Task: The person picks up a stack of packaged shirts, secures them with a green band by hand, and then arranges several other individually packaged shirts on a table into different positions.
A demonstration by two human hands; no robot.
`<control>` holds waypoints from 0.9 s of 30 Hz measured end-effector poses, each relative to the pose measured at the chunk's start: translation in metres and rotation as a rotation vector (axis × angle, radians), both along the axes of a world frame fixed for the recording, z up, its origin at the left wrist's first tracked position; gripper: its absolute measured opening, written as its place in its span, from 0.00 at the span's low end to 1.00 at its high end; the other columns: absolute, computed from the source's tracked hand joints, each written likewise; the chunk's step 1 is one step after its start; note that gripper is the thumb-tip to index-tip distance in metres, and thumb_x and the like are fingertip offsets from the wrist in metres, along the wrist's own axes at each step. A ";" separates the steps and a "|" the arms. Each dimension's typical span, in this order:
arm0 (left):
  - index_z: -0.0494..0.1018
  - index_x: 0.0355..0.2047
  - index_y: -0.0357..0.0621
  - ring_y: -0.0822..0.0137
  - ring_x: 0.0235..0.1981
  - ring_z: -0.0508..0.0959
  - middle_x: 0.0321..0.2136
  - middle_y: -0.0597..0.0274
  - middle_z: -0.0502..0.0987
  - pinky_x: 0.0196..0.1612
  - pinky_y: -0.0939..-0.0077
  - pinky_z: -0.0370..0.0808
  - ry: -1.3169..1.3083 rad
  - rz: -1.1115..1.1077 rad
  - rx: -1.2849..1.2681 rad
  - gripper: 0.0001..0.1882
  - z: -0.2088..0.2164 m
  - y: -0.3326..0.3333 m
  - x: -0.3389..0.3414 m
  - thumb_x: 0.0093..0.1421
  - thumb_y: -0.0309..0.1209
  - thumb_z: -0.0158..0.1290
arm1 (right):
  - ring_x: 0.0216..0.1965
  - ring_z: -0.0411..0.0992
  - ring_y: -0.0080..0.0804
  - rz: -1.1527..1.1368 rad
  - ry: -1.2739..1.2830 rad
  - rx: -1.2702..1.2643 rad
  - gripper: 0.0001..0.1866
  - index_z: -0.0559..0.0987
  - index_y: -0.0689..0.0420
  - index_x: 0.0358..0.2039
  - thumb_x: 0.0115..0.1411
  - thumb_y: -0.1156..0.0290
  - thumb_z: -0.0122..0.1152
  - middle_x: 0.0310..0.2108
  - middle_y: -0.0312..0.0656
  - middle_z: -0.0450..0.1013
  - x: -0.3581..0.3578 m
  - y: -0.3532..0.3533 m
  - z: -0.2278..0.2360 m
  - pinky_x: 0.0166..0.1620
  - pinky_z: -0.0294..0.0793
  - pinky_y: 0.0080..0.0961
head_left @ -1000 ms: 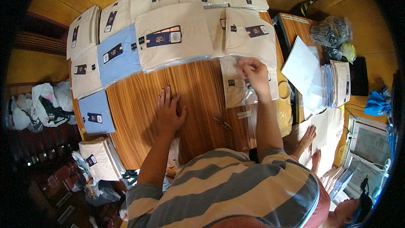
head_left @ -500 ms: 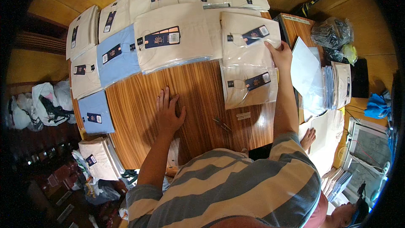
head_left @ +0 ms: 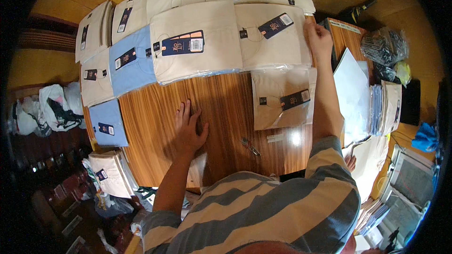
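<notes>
My right hand has its fingers curled at the right edge of a folded beige garment in a clear bag, which carries a dark hang tag. The bag lies flat in the row of bagged garments, to the right of a large beige one. Closer to me another bagged beige garment lies on the table. My left hand rests flat on the wooden table, fingers spread, holding nothing. Between it and my right forearm lie small thread snips and a white paper label.
More bagged beige and light blue garments cover the table's far and left sides. At right stand a wooden box, white sheets and a garment stack. Another person's hand shows beside my right upper arm.
The beige garment under my right hand has slid away from me into the row, uncovering more of the nearer one. My right hand has moved farther out; my left has stayed put.
</notes>
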State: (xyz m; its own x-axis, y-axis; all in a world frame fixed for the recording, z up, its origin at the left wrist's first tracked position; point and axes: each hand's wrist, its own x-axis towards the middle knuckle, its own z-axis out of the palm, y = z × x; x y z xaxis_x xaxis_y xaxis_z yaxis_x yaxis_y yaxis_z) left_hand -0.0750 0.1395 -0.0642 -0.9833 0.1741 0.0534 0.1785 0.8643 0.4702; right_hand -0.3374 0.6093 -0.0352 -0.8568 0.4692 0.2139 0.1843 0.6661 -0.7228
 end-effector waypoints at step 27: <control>0.71 0.59 0.38 0.38 0.74 0.50 0.74 0.41 0.51 0.73 0.38 0.49 -0.003 -0.044 -0.106 0.27 0.000 -0.005 0.008 0.63 0.38 0.58 | 0.35 0.79 0.35 -0.259 0.510 -0.540 0.10 0.75 0.67 0.33 0.60 0.78 0.70 0.34 0.48 0.79 -0.147 0.046 0.154 0.33 0.82 0.31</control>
State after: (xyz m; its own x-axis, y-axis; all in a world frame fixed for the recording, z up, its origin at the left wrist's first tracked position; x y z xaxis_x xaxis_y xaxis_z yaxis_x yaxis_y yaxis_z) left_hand -0.0672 0.1350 -0.0639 -0.9748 0.2212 0.0295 0.2158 0.9006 0.3773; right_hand -0.4845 0.6551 0.1186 -0.5633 0.7916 0.2367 -0.1557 0.1796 -0.9713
